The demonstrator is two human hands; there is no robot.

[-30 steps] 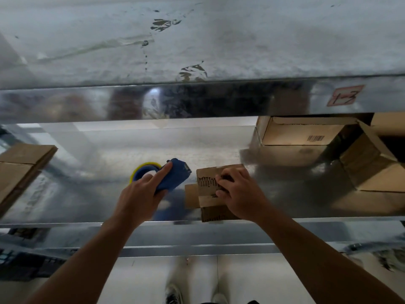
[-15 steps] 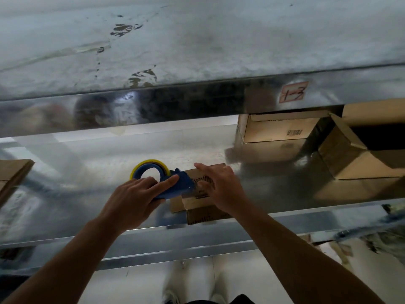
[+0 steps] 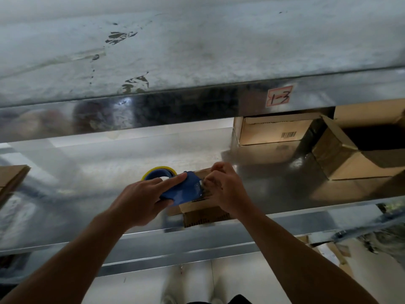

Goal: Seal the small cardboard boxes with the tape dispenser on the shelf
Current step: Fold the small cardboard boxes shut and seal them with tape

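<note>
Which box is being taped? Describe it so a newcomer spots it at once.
On the metal shelf, look at the front edge, middle. The small box sits there under the right hand, the blue tape dispenser in the left hand against its top. Unlike the bigger boxes at the back right, it alone is touched.

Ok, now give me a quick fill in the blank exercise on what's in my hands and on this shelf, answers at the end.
1. The left hand grips a tape dispenser whose body is ____.
2. Its roll of tape has a ____ rim.
3. The red-bordered label on the upper shelf edge reads ____.
4. The closed box below that label bears a printed ____.

Missing words: blue; yellow; 1-3; barcode.
</note>
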